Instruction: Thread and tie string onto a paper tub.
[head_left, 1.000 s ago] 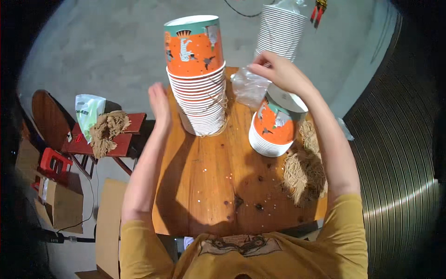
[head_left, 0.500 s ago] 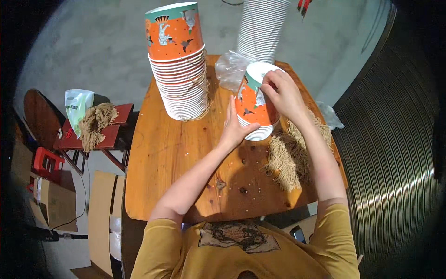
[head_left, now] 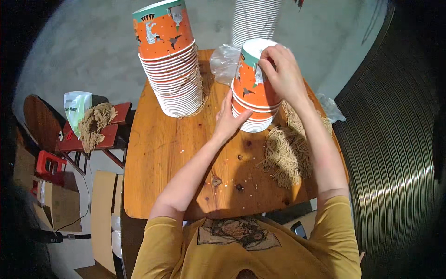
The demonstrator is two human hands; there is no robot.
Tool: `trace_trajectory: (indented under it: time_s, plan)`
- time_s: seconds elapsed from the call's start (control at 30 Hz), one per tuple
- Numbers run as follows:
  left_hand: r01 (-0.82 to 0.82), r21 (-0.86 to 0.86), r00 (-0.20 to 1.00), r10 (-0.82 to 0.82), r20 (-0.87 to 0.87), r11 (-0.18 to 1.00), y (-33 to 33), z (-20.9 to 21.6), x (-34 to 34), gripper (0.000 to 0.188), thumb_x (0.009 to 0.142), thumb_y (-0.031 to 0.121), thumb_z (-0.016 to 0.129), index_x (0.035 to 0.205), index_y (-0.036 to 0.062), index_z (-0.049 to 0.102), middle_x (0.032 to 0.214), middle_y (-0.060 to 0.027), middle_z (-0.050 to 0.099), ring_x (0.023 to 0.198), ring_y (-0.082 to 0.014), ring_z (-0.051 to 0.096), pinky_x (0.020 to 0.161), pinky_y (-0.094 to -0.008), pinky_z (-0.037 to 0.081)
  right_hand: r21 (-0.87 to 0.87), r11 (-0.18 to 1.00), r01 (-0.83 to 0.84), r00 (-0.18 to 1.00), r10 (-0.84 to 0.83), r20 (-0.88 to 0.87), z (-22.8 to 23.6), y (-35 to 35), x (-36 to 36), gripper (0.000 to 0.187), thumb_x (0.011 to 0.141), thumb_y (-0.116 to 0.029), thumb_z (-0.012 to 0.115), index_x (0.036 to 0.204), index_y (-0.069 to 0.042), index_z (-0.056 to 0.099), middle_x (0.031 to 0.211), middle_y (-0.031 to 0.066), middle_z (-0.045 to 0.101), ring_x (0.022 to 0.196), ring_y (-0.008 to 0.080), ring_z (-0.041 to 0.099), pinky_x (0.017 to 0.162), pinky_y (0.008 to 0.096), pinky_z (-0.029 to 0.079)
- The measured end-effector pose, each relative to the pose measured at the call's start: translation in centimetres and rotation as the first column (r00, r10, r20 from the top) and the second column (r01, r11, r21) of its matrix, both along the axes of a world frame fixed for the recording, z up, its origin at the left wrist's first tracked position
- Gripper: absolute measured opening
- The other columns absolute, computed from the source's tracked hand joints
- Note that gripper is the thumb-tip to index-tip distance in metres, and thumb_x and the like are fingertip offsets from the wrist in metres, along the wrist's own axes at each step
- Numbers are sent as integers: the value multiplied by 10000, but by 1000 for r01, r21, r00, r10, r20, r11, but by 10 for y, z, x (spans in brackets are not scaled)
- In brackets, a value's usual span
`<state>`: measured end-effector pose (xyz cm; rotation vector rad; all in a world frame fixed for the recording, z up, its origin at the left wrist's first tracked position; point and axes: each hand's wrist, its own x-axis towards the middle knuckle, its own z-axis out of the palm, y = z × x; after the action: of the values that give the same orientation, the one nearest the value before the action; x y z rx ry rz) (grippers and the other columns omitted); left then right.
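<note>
- Since the frame half a second back, the top bucket point(head_left: 248, 79) of the short stack point(head_left: 254, 125) has risen: a strip of orange now separates its rim from the white rims beneath. We also note that the view has shifted a little.
- Left hand point(head_left: 228, 123): thumb across the front near the rims, fingers along the left side, grasping the short stack partway round. We judge this low hold steadies the nested buckets while the upper one sits loosened.
- Right hand point(head_left: 284, 74): fingers curled at the edge of the top bucket's upturned base. The tips are partly hidden, so we cannot tell whether they pinch the edge or only rest there.
- Both buckets and hands are at the far right-centre of the wooden table point(head_left: 158, 162); the buckets stand base-up, rims down, which probably gives them a broad, stable footing.
- Tall stack point(head_left: 172, 88): apart, to the left, also base-up, with tan cord point(head_left: 199, 88) trailing down its right side.
- Cord bundle point(head_left: 283, 158): just beside the short stack, on the right-hand side, we suppose for easy reach.
- Clear plastic bag point(head_left: 224, 63): behind the short stack, near a tall white ribbed stack point(head_left: 257, 21).
</note>
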<state>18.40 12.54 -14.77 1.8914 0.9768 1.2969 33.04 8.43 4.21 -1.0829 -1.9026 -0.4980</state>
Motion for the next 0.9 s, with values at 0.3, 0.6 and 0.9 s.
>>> trace_trajectory:
  time_s: [0.3,0.6,0.9]
  plan:
    - [23,24,999,-22,-26,999,1,13,-12,746,840,449,567,1432,124,251,1433,-151,297,1332,-293,320,1054,-533,224,33,999,-1,1000,0,23,11,-1,1,110,811,-127,597,822,-26,554,820,126,550,822,331,523,756,430,426]
    - [-71,-72,986,59,-156,995,-17,22,-7,723,843,498,541,1413,132,287,1454,-163,259,1355,-316,276,1075,-542,186,113,994,-17,999,13,33,36,-12,17,104,807,-123,586,833,-23,570,877,143,583,767,364,530,730,456,436]
    - [306,240,644,-386,661,921,-91,131,-15,417,963,250,504,1307,31,415,1280,-100,494,1188,-178,465,1021,-312,344,406,905,-129,960,216,-176,45,-108,-1,95,892,-74,596,952,-4,574,897,25,559,786,92,532,731,221,433]
